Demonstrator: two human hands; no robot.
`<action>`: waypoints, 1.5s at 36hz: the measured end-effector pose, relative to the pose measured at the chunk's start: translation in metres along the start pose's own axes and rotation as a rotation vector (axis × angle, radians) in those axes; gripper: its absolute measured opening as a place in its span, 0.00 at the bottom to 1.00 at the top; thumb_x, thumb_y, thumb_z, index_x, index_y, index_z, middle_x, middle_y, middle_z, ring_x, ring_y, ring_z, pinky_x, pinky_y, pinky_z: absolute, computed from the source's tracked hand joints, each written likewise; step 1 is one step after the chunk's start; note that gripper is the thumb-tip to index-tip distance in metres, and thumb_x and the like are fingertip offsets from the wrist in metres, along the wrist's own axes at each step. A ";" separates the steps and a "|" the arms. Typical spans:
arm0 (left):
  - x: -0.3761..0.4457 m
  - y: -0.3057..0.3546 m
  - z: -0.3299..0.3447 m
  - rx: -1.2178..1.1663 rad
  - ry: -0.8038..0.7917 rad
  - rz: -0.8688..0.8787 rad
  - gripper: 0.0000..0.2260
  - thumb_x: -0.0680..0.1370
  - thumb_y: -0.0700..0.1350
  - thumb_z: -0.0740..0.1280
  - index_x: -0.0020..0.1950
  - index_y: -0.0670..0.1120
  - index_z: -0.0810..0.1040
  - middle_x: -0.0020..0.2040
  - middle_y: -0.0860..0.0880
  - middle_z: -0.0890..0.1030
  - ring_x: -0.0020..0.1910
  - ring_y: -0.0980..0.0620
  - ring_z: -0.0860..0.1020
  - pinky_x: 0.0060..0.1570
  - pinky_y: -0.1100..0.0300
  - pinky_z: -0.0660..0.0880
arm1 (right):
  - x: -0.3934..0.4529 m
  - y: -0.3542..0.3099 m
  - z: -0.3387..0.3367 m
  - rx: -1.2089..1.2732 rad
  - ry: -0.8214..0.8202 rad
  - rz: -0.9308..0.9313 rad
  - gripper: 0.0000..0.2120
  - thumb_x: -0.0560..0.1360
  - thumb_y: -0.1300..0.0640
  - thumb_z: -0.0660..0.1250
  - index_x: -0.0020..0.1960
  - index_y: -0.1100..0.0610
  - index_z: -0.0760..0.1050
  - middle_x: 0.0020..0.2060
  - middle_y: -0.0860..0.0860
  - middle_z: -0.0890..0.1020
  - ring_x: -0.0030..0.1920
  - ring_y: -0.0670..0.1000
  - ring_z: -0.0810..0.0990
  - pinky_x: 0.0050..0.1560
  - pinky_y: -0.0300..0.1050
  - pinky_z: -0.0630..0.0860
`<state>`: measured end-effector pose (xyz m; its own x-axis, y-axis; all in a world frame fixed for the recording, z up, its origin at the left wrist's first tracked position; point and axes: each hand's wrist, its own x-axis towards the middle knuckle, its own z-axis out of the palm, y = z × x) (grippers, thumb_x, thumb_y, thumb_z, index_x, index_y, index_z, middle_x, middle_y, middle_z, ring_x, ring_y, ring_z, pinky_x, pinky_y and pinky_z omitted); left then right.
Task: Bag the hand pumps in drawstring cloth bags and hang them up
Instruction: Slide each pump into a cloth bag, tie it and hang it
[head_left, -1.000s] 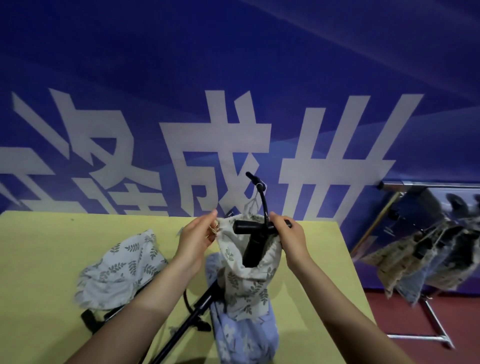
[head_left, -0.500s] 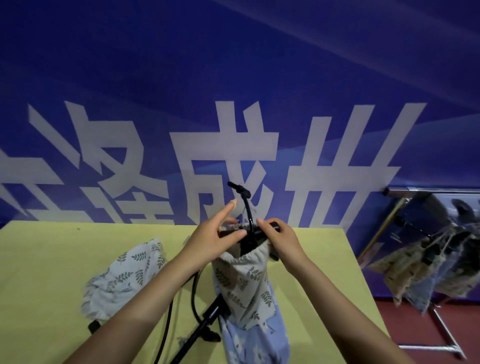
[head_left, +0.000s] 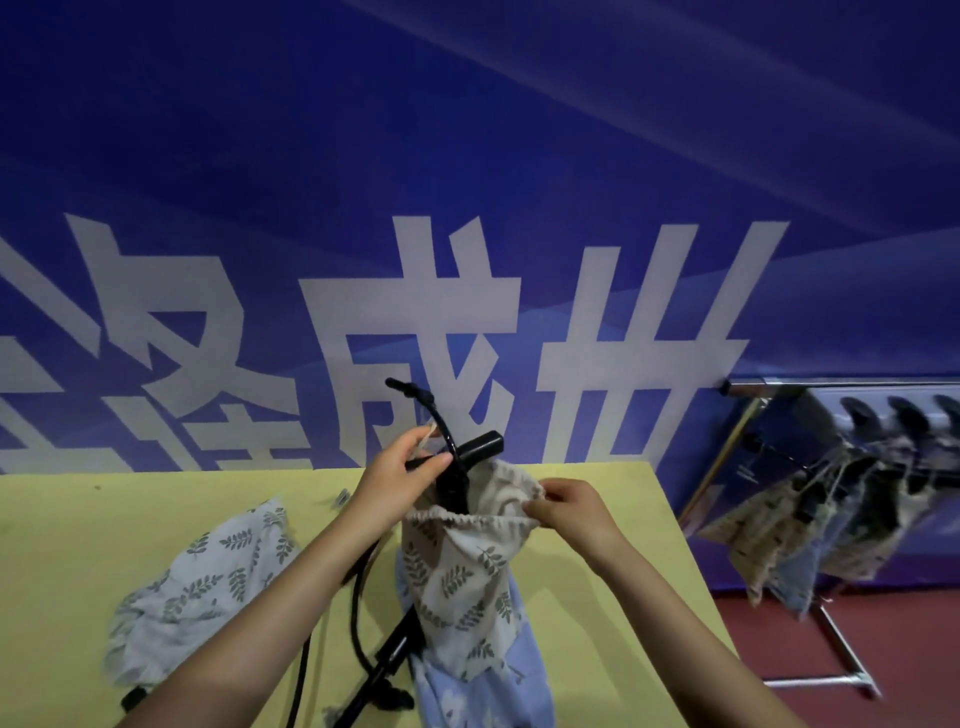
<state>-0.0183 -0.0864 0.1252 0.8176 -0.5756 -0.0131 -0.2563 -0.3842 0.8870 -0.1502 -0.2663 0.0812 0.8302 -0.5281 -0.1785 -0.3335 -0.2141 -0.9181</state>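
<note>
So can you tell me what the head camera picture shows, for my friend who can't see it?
A person's two hands work a black hand pump into a leaf-print drawstring bag above a yellow table. The left hand grips the pump's handle and the right hand pinches the bag's rim. Filled bags hang on a rack at right.

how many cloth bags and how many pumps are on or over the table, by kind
Cloth bags: 3: the beige leaf bag held up, the blue bag under it, the pale leaf bag lying at the left.
Hand pumps: 2: the bagged pump and the loose pump on the table.
Total: 5, leaving out the blurred bags on the rack.
</note>
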 end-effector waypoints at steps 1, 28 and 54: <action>0.002 0.001 0.001 -0.002 -0.011 -0.002 0.20 0.79 0.51 0.66 0.70 0.51 0.70 0.61 0.56 0.74 0.62 0.55 0.74 0.54 0.59 0.72 | 0.001 0.004 -0.003 -0.053 0.020 0.011 0.10 0.72 0.65 0.69 0.32 0.64 0.72 0.28 0.53 0.72 0.33 0.51 0.70 0.37 0.45 0.67; -0.022 0.005 0.010 -0.062 0.007 0.113 0.06 0.76 0.43 0.71 0.45 0.54 0.80 0.41 0.59 0.83 0.43 0.67 0.79 0.42 0.72 0.74 | -0.010 -0.030 -0.045 1.043 -0.129 0.302 0.12 0.80 0.59 0.60 0.41 0.60 0.75 0.31 0.51 0.80 0.37 0.49 0.78 0.46 0.42 0.74; -0.045 0.009 0.006 0.001 -0.013 0.141 0.03 0.76 0.46 0.71 0.49 0.52 0.83 0.44 0.57 0.84 0.47 0.60 0.80 0.50 0.60 0.76 | -0.033 -0.072 -0.018 0.560 0.002 0.002 0.10 0.76 0.65 0.63 0.36 0.61 0.72 0.24 0.48 0.63 0.26 0.47 0.59 0.29 0.39 0.58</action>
<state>-0.0602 -0.0683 0.1312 0.7664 -0.6336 0.1055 -0.3687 -0.2994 0.8800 -0.1609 -0.2481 0.1597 0.8290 -0.5294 -0.1800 -0.0462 0.2561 -0.9656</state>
